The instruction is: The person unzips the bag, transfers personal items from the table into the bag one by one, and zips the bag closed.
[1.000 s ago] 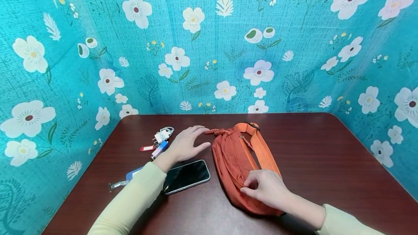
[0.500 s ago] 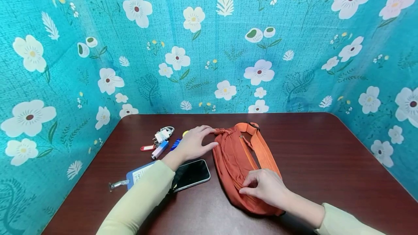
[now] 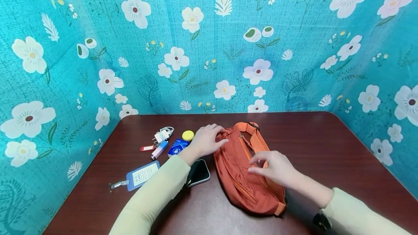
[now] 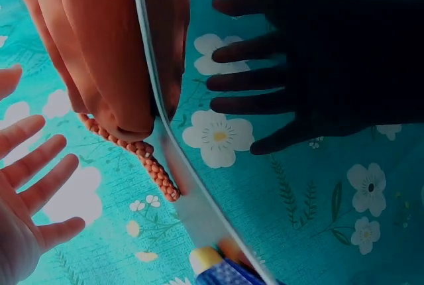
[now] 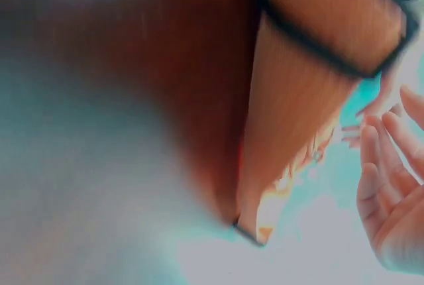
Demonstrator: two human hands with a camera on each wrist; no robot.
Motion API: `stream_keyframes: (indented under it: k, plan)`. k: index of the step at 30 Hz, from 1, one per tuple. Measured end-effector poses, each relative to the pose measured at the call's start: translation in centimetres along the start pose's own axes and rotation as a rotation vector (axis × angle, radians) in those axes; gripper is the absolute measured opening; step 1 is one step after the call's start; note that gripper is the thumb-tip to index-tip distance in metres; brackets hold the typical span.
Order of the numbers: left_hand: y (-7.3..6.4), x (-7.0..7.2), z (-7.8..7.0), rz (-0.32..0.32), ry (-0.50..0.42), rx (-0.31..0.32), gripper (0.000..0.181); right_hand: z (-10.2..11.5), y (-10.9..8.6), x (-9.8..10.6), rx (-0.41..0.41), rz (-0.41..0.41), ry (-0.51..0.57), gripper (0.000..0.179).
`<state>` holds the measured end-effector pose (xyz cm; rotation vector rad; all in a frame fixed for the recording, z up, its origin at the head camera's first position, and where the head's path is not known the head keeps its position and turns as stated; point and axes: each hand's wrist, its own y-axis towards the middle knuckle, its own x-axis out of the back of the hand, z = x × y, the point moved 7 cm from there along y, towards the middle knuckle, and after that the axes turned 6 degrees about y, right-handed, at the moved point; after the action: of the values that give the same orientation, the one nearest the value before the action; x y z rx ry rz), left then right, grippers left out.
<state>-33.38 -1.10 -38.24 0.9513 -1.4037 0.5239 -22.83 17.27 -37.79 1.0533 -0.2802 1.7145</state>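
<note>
A rust-orange waist bag (image 3: 228, 171) with an orange strap (image 3: 260, 140) lies on the table in the head view. My left hand (image 3: 206, 140) is at the bag's far end, over its braided cord; in the left wrist view that hand (image 4: 23, 195) has spread fingers, apart from the braided cord (image 4: 161, 177). Over the bag's right side hovers my right hand (image 3: 277, 168), fingers bent loosely with a gap to the thumb and nothing between them. The right wrist view, partly blurred, shows the right hand (image 5: 397, 205) beside the strap.
Left of the bag lie a phone (image 3: 200, 173), partly under the left sleeve, and a blue badge holder (image 3: 143, 175). Farther back are a blue packet (image 3: 178, 147), a yellow round item (image 3: 188, 135), a blue-pink stick (image 3: 160, 150), a white charger (image 3: 160, 137) and a red key tag (image 3: 147, 148).
My left hand has moved right onto the bag's braided end, uncovering the yellow item, blue packet and badge holder. My right hand has lifted off the bag's front, moving up and slightly right.
</note>
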Motion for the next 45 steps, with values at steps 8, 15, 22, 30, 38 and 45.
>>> stream_keyframes:
  k: [8, 15, 22, 30, 38, 45]
  plan:
    - [3.4, -1.6, -0.6, 0.045, 0.009, -0.011, 0.042, -3.0, 2.3, 2.2, -0.026, -0.04, -0.062, 0.014]
    - [5.4, -3.2, 0.2, 0.141, 0.025, 0.065, 0.043, -4.4, 2.8, 2.8, -0.013, -0.059, -0.053, 0.013]
    - [6.1, -4.9, 0.7, 0.24, 0.03, 0.126, 0.05, -5.4, 2.9, 3.6, -0.014, -0.068, -0.047, 0.011]
    - [6.6, -6.0, 0.3, 0.27, 0.007, 0.108, 0.043, -6.7, 3.9, 3.8, -0.018, -0.05, -0.036, 0.011]
    - [7.0, -6.5, 0.3, 0.243, -0.056, 0.116, 0.008, -7.2, 5.2, 3.6, -0.009, -0.051, -0.061, 0.013]
    - [6.9, -5.8, 0.1, 0.197, -0.092, 0.102, 0.015, -7.1, 6.1, 3.6, -0.008, -0.034, -0.049, 0.013]
